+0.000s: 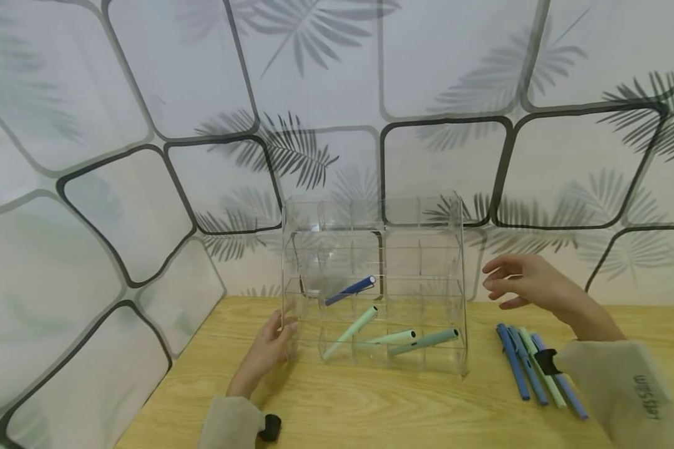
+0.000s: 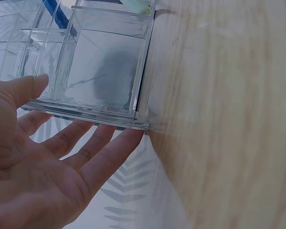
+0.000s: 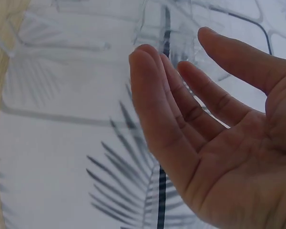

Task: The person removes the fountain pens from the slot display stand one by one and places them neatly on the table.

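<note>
A clear acrylic tiered rack (image 1: 371, 249) stands on the table, divided into small compartments. My left hand (image 1: 266, 346) grips its left side panel, thumb at the front edge and fingers along the outer face, as the left wrist view shows. In the rack lie a dark blue pen (image 1: 351, 290), a light green pen (image 1: 351, 332), a pale green pen (image 1: 393, 337) and a grey-green pen (image 1: 424, 342), all tilted. My right hand (image 1: 530, 284) hovers right of the rack, fingers loosely bent and holding nothing.
Below my right hand, several pens lie side by side on the wooden table (image 1: 382, 411): a blue pen (image 1: 513, 362), a steel-blue pen (image 1: 528, 366), a light green pen (image 1: 543, 369) and a purple pen (image 1: 561, 380). A leaf-patterned curtain (image 1: 326, 81) hangs close behind the rack.
</note>
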Motion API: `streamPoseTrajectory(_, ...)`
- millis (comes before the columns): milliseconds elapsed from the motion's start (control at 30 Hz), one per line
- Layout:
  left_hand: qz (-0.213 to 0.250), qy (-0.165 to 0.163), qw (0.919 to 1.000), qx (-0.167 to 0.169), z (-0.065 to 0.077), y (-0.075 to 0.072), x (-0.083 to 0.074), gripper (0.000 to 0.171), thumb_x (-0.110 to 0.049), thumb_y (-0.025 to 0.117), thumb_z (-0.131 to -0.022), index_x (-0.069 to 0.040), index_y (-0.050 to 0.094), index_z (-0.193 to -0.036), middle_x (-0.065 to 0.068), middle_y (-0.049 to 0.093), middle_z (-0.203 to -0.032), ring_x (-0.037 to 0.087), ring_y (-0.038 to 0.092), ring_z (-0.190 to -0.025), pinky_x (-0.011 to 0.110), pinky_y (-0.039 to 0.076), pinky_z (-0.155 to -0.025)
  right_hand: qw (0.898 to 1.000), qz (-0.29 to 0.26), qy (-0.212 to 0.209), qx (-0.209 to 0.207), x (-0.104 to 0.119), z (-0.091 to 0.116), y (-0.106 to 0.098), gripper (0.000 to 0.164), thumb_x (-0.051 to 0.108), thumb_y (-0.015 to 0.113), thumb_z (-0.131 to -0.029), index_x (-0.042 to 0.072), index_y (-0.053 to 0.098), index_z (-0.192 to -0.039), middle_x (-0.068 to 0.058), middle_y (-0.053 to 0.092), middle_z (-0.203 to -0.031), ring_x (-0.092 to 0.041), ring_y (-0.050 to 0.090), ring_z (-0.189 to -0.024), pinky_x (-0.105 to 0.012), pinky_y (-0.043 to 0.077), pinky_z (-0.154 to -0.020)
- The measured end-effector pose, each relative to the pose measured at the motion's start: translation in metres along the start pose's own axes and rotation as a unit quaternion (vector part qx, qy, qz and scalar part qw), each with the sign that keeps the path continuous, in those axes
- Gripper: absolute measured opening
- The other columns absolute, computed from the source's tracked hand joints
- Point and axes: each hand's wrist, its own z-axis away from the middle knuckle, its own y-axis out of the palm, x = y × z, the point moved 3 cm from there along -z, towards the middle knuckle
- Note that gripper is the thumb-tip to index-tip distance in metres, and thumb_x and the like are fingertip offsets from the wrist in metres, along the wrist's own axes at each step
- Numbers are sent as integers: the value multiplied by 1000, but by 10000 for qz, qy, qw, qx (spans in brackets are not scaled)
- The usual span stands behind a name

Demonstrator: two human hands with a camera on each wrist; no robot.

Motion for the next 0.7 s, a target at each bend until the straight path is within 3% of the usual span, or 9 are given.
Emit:
streamPoseTrajectory(100,-31,71,10000,-43,0,0,0,51,-12,50,-108,-3,34,-156,33,47,-144,34,62,-99,22,45,-49,9999,-89,-123,0,7,-4,6,40,4,58,-102,-18,46,-133,-25,61,-117,-24,67,-92,-41,60,-75)
streamPoseTrajectory(233,-54,87,9999,-6,1,0,0,52,-14,50,-108,-3,32,-156,33,45,-145,42,57,-118,23,46,-51,9996,-152,-224,-5,15,-9,14,39,5,60,-101,-17,48,-131,-24,60,-116,-24,67,-91,-41,60,-76)
streamPoseTrajectory(500,-132,131,9998,26,1,0,0,54,-16,51,-108,-1,31,-156,34,45,-146,44,56,-120,24,46,-51,9995,-107,-95,-283,23,-14,18,33,1,59,-101,-17,50,-127,-22,63,-111,-24,67,-91,-39,60,-75)
streamPoseTrajectory(700,-120,28,9999,-16,2,0,-1,54,-17,51,-108,-2,31,-157,33,45,-146,41,56,-118,24,46,-52,9992,-272,-220,-215,32,-16,23,34,2,58,-101,-17,50,-128,-22,63,-112,-23,67,-88,-40,60,-76)
